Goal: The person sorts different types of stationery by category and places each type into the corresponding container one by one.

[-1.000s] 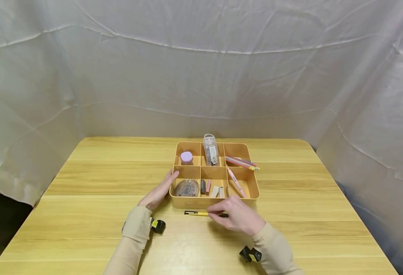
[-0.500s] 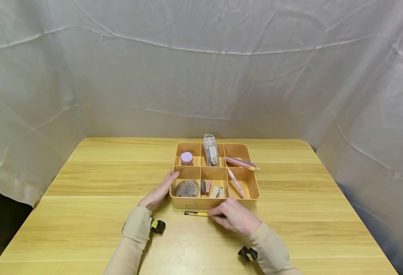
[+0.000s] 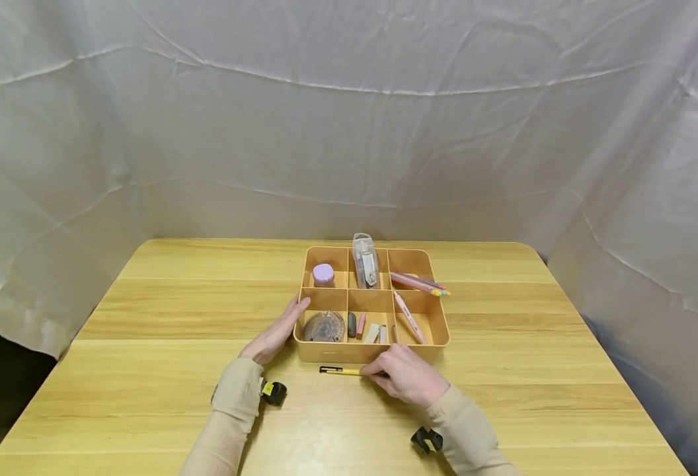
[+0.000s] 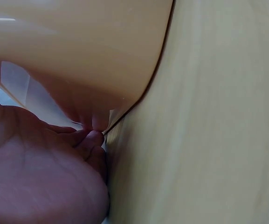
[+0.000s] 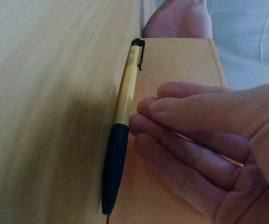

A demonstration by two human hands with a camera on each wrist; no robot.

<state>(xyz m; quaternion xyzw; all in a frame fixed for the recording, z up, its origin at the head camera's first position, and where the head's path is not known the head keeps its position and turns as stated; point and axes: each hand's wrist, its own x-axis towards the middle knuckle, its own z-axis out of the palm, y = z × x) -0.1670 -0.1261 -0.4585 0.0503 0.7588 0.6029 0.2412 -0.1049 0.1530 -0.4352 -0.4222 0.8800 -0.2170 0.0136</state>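
Observation:
My left hand [image 3: 273, 335] rests along the left side of an orange divided organizer box [image 3: 337, 352]. Its thumb lies at the rim; in the left wrist view the fingertips touch the wall near the table. In front of the box lies a yellow pen [image 3: 342, 371] with a black grip and clip. My right hand [image 3: 407, 375] is over the pen's right part and hides its tip in the head view. The right wrist view shows the pen [image 5: 125, 105] flat on the table, beside loosely bent fingertips [image 5: 139, 123]. The thumb is apart from it.
In the box are a purple-lidded container [image 3: 323, 272], a clear case [image 3: 365, 261], colourful pens [image 3: 417, 281], a pink pen [image 3: 408, 317], a clear round item [image 3: 324, 326] and several small blocks, including a pink one [image 3: 361, 324]. A grey curtain [image 3: 349, 145] hangs behind the table.
My right hand has shifted slightly left and turned a little, covering the pen's black end that was visible before. The pen, the box and my left hand stay in place.

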